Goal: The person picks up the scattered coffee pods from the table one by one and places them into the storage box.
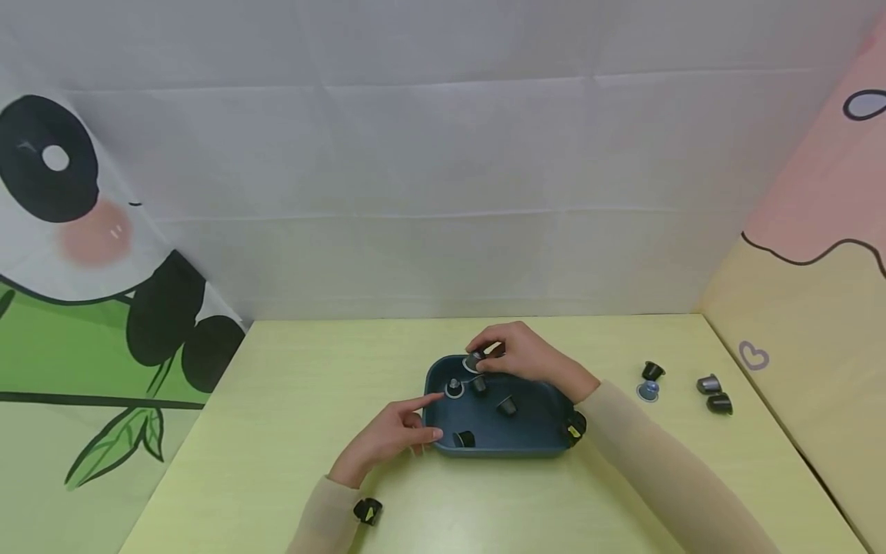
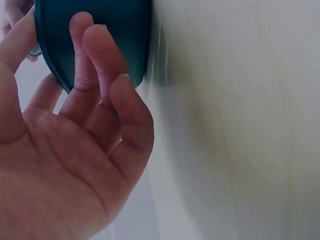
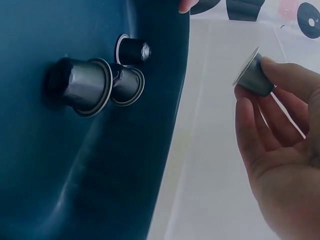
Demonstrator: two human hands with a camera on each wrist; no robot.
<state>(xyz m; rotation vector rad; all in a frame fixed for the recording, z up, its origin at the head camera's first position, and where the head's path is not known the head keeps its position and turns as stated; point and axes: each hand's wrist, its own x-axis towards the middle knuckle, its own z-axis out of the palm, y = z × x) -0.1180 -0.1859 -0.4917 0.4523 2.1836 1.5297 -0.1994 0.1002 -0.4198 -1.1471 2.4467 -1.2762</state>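
R hand (image 1: pixel 519 354) has a metal pod (image 1: pixel 473 362) in a narrow pinch, thumb & fingertips on its body w/ the rim facing off from the palm; held that way prob. b/c the body is small and the wide rim stays free. Pod's at the far-left corner of the blue tray (image 1: pixel 533 435); can't tell if it touches the tray. L hand (image 1: pixel 394 431) is at the tray's left edge, index straight, thumb apart & nearer: wide grip, no pod in it. Prob. there to steady the tray. Four loose pods (image 1: pixel 507 405) sit in the tray, incl. one by the L index tip and one near-left. On the worktop (image 1: pixel 277 400) to the right are two spare pairs (image 1: pixel 720 404), prob. put there for easy R-side reach, well apart from the tray.
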